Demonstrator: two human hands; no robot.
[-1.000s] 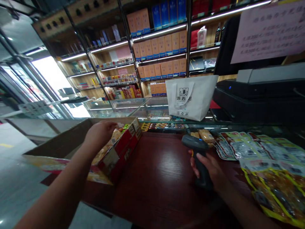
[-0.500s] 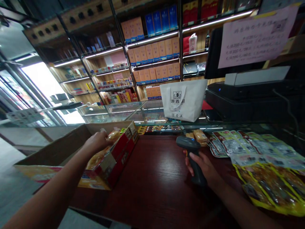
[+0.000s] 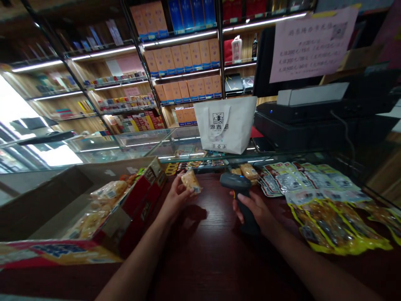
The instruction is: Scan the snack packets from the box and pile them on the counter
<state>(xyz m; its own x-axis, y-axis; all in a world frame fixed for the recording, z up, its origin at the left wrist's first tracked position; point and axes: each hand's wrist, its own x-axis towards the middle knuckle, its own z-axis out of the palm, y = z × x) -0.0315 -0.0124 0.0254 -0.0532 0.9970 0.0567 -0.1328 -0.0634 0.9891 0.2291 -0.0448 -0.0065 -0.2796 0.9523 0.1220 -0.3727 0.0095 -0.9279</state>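
Observation:
Above the dark wooden counter (image 3: 203,251), my left hand (image 3: 177,196) pinches a small clear-wrapped pastry (image 3: 191,181). My right hand (image 3: 253,209) is wrapped round the handle of a dark barcode scanner (image 3: 236,182), whose head points left towards the pastry. At the left stands an open cardboard box (image 3: 138,213) with more wrapped pastries (image 3: 108,196) along its right side. Two or so similar packets (image 3: 249,171) lie just behind the scanner. To the right of my right hand lie rows of flat sealed food packs (image 3: 332,213), some with yellow edges.
A white paper bag (image 3: 227,142) stands on the glass display case (image 3: 150,140) behind the counter. A monitor with a pink notice (image 3: 313,46) and a black machine (image 3: 300,129) occupy the right rear. Shelves of boxed goods (image 3: 184,58) line the back wall.
My left hand has come out of the box and moved right, bringing a wrapped pastry near the scanner. The right hand keeps its hold on the scanner. The view has shifted right.

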